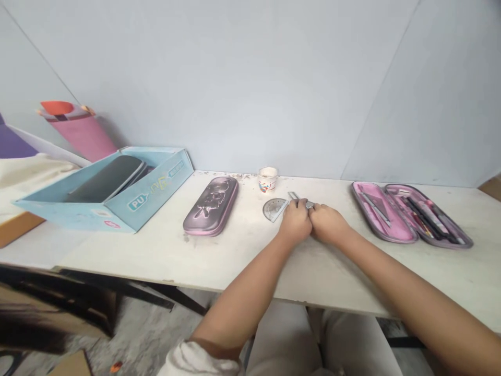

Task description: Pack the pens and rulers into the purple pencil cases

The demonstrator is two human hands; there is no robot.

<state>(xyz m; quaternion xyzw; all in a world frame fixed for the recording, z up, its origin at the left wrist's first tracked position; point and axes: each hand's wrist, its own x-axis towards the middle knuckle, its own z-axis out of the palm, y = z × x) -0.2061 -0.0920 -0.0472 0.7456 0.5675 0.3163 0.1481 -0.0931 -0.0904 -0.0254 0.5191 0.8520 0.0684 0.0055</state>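
Observation:
My left hand and my right hand meet over the table, both with fingers closed. A narrow clear ruler sticks out beyond the left fingers, and a greyish part shows between the two hands; the rest is covered by the fingers. Just left of my left hand, a clear half-round protractor lies flat. Behind it stands a small white paper cup with a coloured print. To the right, an open pink-lined pencil case holds a set square, pens and an eraser-like white block.
A closed dark metallic pencil case with pink edging lies left of the protractor. Farther left is a light-blue box with a dark case inside. A pink roll leans behind it. The wall bounds the white table.

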